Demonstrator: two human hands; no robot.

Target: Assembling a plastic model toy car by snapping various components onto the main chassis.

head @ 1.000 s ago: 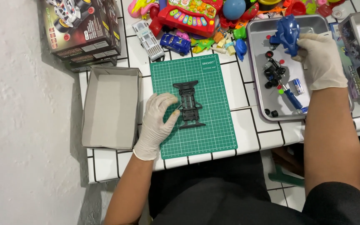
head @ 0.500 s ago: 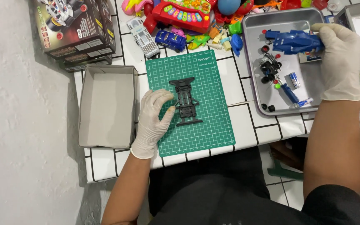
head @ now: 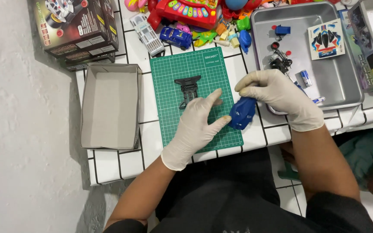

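A black toy car chassis [head: 188, 89] lies on a green cutting mat [head: 173, 69] on the white tiled table. My right hand [head: 281, 97], in a white glove, holds a blue toy car body shell [head: 241, 113] over the mat's right edge. My gloved left hand [head: 198, 123] hovers over the mat just below the chassis, fingers apart, its fingertips close to the blue shell and holding nothing.
A metal tray [head: 342, 82] at the right holds small car parts, batteries and a sticker sheet [head: 326, 39]. An empty cardboard box [head: 109, 103] sits left of the mat. A dark printed box [head: 76, 26] and a pile of colourful toys [head: 186, 17] lie at the back.
My right hand has carried the blue body shell from the tray down to the mat's right edge. My left hand has let go of the chassis and opened toward the shell.
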